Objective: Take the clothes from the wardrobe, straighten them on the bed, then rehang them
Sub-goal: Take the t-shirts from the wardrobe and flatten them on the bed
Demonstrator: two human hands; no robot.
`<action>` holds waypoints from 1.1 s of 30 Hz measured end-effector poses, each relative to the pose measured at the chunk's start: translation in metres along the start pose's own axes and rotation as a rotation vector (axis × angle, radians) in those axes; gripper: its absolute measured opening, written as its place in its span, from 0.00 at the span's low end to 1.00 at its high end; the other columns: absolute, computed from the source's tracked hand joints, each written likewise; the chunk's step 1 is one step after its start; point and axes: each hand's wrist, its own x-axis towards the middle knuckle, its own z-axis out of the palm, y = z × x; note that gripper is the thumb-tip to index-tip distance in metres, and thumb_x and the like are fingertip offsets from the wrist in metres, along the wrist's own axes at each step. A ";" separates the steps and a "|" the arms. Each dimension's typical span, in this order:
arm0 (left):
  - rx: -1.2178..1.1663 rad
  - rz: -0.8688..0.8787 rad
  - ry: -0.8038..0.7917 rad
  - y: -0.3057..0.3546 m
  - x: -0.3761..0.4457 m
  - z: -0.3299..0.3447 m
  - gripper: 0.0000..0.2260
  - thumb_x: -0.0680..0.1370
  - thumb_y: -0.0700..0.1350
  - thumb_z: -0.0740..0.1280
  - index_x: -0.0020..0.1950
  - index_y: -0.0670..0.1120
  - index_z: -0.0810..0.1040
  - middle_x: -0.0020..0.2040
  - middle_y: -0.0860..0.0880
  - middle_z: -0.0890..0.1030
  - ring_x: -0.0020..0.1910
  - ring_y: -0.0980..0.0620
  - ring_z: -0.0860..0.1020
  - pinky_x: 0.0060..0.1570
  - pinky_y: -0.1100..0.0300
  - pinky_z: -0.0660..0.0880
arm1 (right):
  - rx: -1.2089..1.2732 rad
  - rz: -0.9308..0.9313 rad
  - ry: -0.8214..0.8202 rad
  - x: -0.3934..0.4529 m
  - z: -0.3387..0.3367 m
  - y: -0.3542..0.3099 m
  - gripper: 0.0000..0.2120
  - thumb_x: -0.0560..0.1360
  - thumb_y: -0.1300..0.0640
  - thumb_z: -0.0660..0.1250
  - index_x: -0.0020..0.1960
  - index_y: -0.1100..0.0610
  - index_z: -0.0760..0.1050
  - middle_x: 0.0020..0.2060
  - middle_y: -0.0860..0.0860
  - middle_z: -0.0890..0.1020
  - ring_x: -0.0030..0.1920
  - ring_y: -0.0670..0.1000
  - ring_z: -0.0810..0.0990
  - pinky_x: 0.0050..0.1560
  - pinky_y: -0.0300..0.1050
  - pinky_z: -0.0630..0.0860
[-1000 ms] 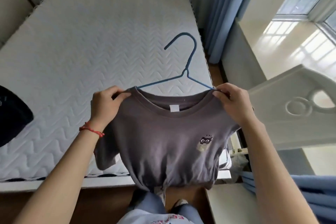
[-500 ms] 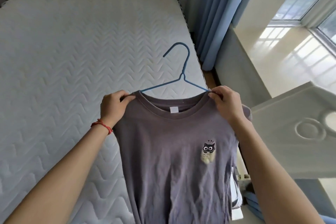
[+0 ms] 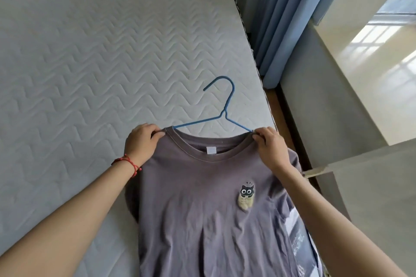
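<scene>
1. White quilted mattress point(image 3: 90, 63) with a zigzag stitch pattern across the left and centre of the frame; blue curtain point(image 3: 281, 18) hanging at upper right, sunlit windowsill point(image 3: 371, 63) beyond it, pale panel point(image 3: 378, 198) at lower right.
2. Grey-purple T-shirt point(image 3: 202, 209) at lower centre, front side up, spread over the right edge of the mattress and running off the bottom of the frame.
3. Ribbed round collar with a small white tag point(image 3: 211, 150) inside the back of the neck; cartoon patch point(image 3: 246, 197) of a black wide-eyed cat on the chest, toward the right of the frame.
4. Soft creases down the body of the shirt; left sleeve tucked partly under, right sleeve draped toward the bed's edge.
5. Blue wire hanger point(image 3: 221, 105) threaded through the neck opening, hook and shoulders sticking out above the collar, over the mattress.
6. Left hand point(image 3: 144, 144), red string bracelet point(image 3: 128, 162) at the wrist, grip closed on the collar's left end, thumb and fingers pinching the fabric.
7. Right hand point(image 3: 273, 146), grip closed on the collar's right end where the hanger arm enters the shirt.
</scene>
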 end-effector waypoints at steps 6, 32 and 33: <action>0.065 -0.053 0.047 -0.036 0.033 0.072 0.07 0.74 0.40 0.68 0.46 0.36 0.81 0.45 0.36 0.81 0.48 0.36 0.78 0.48 0.50 0.72 | -0.014 0.019 0.012 0.039 0.071 0.039 0.10 0.77 0.59 0.61 0.55 0.60 0.78 0.50 0.59 0.79 0.52 0.61 0.76 0.53 0.50 0.69; 0.458 0.067 -0.425 -0.023 -0.147 0.258 0.29 0.78 0.61 0.38 0.72 0.50 0.61 0.73 0.46 0.66 0.72 0.46 0.59 0.66 0.42 0.54 | -0.542 0.178 -0.263 -0.006 0.094 0.207 0.20 0.77 0.51 0.60 0.67 0.57 0.68 0.62 0.57 0.74 0.66 0.58 0.68 0.71 0.53 0.55; 0.458 0.064 -0.425 -0.023 -0.147 0.259 0.29 0.78 0.61 0.38 0.72 0.50 0.61 0.73 0.46 0.66 0.72 0.46 0.59 0.67 0.42 0.53 | -0.556 0.169 -0.247 -0.007 0.095 0.210 0.17 0.77 0.51 0.60 0.62 0.58 0.72 0.58 0.58 0.77 0.61 0.59 0.72 0.67 0.52 0.59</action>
